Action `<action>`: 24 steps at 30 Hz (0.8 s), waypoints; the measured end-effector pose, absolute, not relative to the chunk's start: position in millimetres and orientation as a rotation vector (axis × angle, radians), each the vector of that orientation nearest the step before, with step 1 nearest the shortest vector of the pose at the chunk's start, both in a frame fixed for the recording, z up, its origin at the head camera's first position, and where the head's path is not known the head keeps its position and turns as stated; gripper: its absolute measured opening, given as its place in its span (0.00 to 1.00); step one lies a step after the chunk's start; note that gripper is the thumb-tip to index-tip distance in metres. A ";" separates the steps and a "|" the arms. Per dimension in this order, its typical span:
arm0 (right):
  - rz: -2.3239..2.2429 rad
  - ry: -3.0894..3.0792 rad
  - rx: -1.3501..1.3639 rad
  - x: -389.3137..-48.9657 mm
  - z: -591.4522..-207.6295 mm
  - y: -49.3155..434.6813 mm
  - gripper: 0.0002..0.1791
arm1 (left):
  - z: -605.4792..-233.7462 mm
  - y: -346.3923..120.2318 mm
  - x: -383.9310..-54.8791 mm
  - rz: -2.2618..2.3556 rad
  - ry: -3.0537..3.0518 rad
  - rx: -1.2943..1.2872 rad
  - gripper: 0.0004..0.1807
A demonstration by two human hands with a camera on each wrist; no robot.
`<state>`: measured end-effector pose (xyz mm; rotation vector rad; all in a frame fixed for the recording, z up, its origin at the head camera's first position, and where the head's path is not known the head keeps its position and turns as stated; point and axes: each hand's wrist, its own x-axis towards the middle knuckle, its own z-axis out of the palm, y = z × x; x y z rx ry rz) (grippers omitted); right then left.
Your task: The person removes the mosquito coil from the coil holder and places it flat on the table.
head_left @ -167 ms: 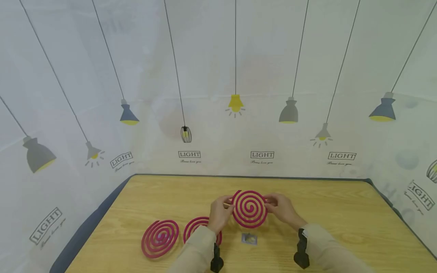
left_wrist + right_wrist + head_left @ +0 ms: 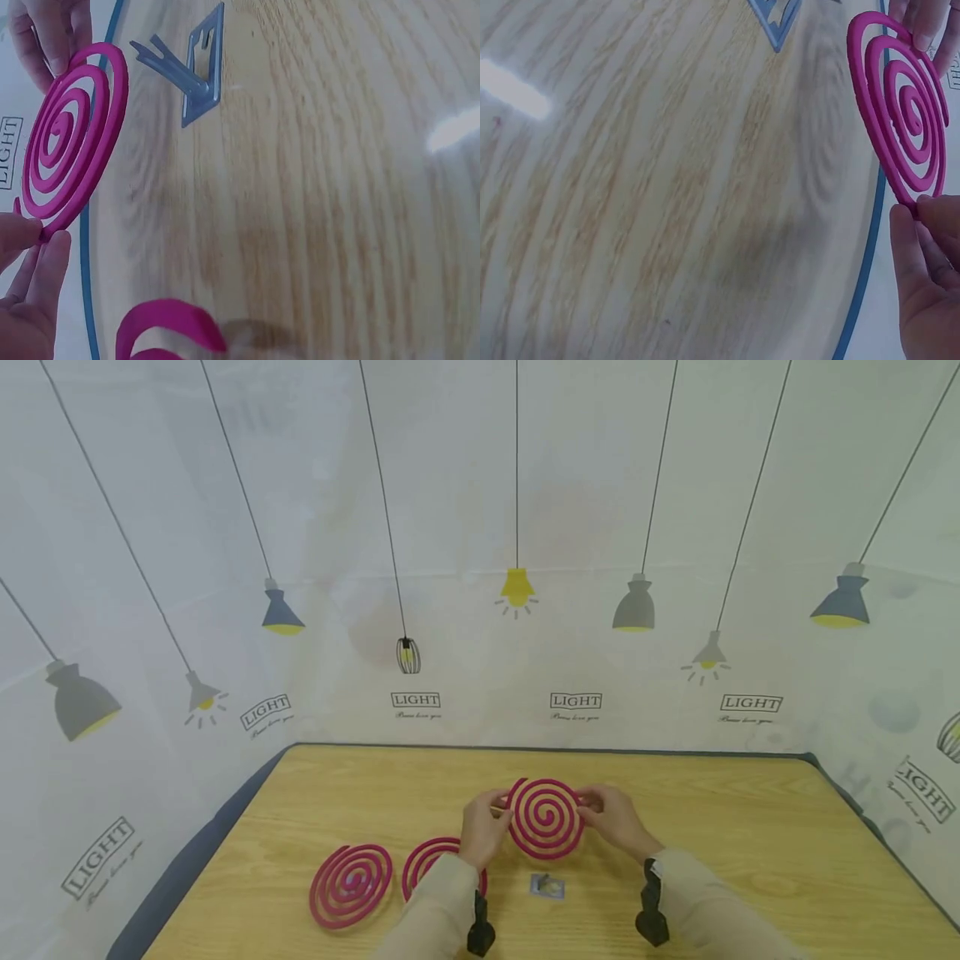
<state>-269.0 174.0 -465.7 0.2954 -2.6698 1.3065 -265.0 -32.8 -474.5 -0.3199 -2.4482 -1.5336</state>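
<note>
A magenta mosquito coil is held up off the table between both hands, its flat spiral face turned toward the head camera. The left hand pinches its left rim between thumb and fingers. On the opposite rim, the right hand pinches with thumb and fingertips. Below the coil, a small metal coil stand lies on the table, its forked prong bent upward. Another magenta coil sits under the left forearm, which covers part of it. Farther left, a third coil rests tilted, with something metallic showing near its centre.
The wooden table has a dark blue edge along its back. Behind it hangs a white cloth printed with lamps. Black wrist cameras are strapped below both hands.
The held coil and the right forearm have shifted very slightly to the left. Both hands keep their pinch on the coil.
</note>
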 end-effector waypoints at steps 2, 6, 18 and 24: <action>1.294 -2.667 0.288 -271.9 -469.4 172.2 0.11 | -477.8 -32.2 -267.4 -1.520 -2.460 -0.292 0.15; 1.294 -2.670 0.267 -276.8 -477.0 169.3 0.10 | -484.4 -31.7 -271.5 -1.498 -2.484 -0.251 0.15; 1.345 -2.728 0.140 -285.1 -491.3 169.7 0.09 | -493.7 -29.6 -280.6 -1.420 -2.489 -0.294 0.13; 1.444 -2.707 0.093 -284.8 -494.3 170.5 0.08 | -626.9 -33.0 -367.3 -1.254 -2.460 -0.380 0.16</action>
